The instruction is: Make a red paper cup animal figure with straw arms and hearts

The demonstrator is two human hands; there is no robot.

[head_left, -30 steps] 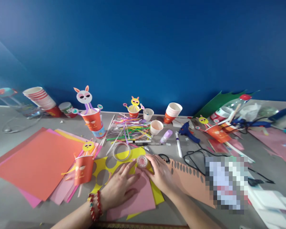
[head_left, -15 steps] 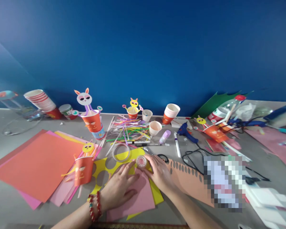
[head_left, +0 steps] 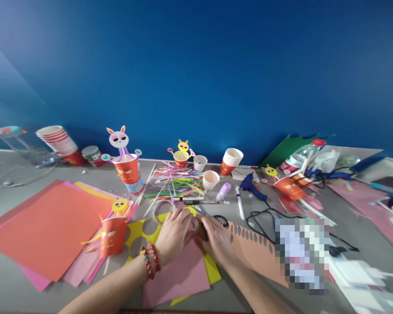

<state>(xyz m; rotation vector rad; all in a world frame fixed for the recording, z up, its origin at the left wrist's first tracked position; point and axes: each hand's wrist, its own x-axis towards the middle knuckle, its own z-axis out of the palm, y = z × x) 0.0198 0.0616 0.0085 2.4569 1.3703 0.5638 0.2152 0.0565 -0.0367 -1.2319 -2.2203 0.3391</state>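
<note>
My left hand (head_left: 175,230) and my right hand (head_left: 217,239) meet over a small clear tape roll (head_left: 194,224) with a pink core. Both hands curl their fingers around it and hide most of it. They rest on a pink sheet (head_left: 178,277), which lies on a yellow sheet with round holes (head_left: 140,230). A beaded bracelet (head_left: 149,260) is on my left wrist. A larger clear tape ring (head_left: 159,206) lies just beyond my left hand.
An orange paper cup figure (head_left: 112,235) stands left of my hands beside stacked orange and pink sheets (head_left: 49,226). Behind are coloured straws (head_left: 173,179), cups (head_left: 231,160), a marker (head_left: 239,204), scissors (head_left: 221,219) and a blue glue gun (head_left: 253,185) with its cable. An orange strip with oval holes (head_left: 257,248) lies to the right.
My left hand slid forward off the pink sheet and closed onto the small tape roll next to my right hand. The view shifted slightly.
</note>
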